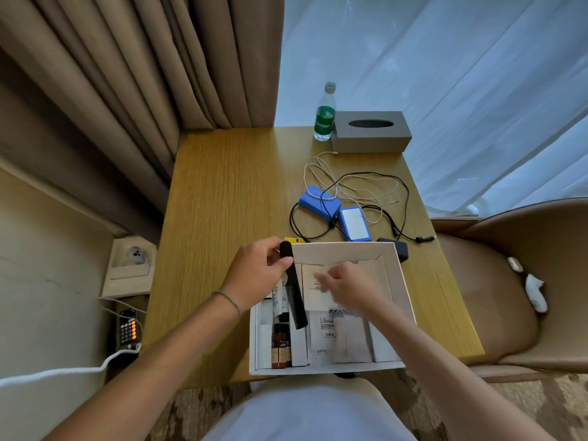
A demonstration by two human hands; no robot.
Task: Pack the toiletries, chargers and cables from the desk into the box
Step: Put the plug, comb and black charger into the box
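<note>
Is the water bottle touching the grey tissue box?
Cannot tell. In the head view the water bottle overlaps the tissue box edge, so neither contact nor a gap shows plainly.

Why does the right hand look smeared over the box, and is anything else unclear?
Head view: the right hand is motion-blurred over the white box, its grip unreadable; the left hand and black comb are sharp; wide-angle distortion bends the desk edges; window light is soft, without glare.

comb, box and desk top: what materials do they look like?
Comb: likely black plastic, matte, with thin moulded teeth. Box: looks like white paperboard, with flat folded walls and a matte face. Desk top: wood or wood-look laminate, with straight grain lines and a low sheen.
</note>
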